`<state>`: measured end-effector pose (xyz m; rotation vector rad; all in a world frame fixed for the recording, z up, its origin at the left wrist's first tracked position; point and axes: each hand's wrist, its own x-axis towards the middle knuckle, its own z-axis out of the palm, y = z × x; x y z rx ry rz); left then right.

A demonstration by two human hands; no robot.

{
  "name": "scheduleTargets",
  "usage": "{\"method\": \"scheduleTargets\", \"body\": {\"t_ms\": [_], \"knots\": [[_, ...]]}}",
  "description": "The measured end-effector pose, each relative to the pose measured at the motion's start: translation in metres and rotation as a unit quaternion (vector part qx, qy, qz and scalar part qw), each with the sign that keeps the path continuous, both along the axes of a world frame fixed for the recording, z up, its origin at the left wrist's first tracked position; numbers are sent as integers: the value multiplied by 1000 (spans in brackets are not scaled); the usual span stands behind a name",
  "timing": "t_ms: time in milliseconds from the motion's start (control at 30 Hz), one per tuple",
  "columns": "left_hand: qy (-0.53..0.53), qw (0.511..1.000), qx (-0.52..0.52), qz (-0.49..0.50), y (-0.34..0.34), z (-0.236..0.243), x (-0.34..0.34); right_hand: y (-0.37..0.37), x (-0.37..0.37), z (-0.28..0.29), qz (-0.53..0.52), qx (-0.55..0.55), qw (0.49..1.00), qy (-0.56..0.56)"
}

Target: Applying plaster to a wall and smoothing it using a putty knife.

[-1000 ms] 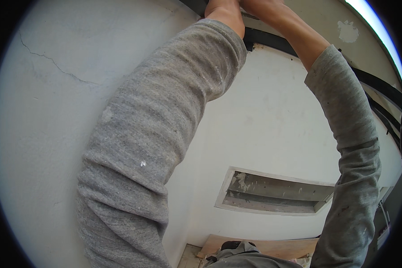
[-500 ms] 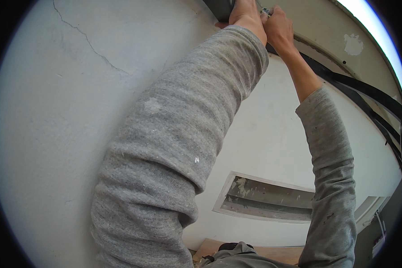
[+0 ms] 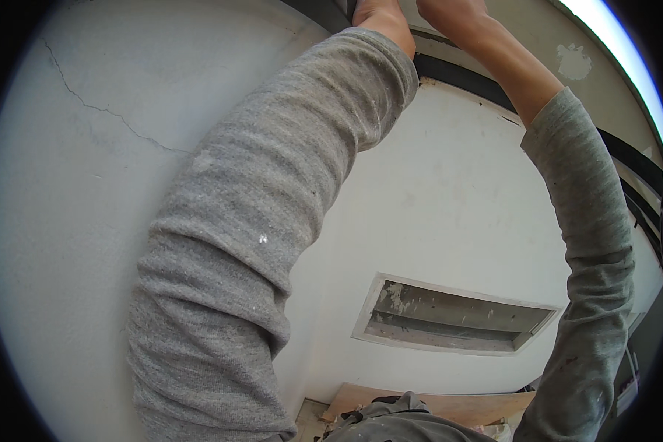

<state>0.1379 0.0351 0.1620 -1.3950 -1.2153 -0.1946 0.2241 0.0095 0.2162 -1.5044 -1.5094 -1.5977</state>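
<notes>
Both my arms, in grey sleeves, reach up to the upper edge of the view. Of my left hand (image 3: 382, 16) little more than the wrist and heel shows; its fingers lie beyond the edge. Right beside it is a dark grey flat-sided piece (image 3: 323, 10), set against the white wall (image 3: 125, 221); whether the hand grips it I cannot tell. My right hand (image 3: 453, 12) is a short way to the right, bent at the wrist, its fingers cut off by the upper edge. What it holds, if anything, is out of sight.
Black curved strips (image 3: 468, 77) run along the far wall's edge, beside a beige surface (image 3: 523, 44) with a pale patch. Lower down is a recessed niche (image 3: 449, 317) with a pale frame. A wooden board (image 3: 449, 404) lies below. A crack crosses the left wall.
My right hand has risen and moved partly out of view, its forearm swinging right. The small multicoloured thing between my hands has left the view. My left arm has shifted slightly left and up.
</notes>
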Motion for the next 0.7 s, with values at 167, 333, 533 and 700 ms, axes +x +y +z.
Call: {"method": "scheduleTargets", "body": {"t_ms": [167, 333, 533, 700], "knots": [[-32, 999, 11, -24, 13, 6, 6, 22, 6, -6, -16, 55, 991, -119], [-59, 997, 32, -48, 9, 11, 7, 33, 5, -9, -29, 53, 997, -48], [-75, 996, 9, -47, 6, 13, 7, 23, -19, -5, -1, 16, 1000, 7], [-105, 990, 59, -73, 11, 11, 15, 20, -18, 2, 23, 45, 997, 51]]}}
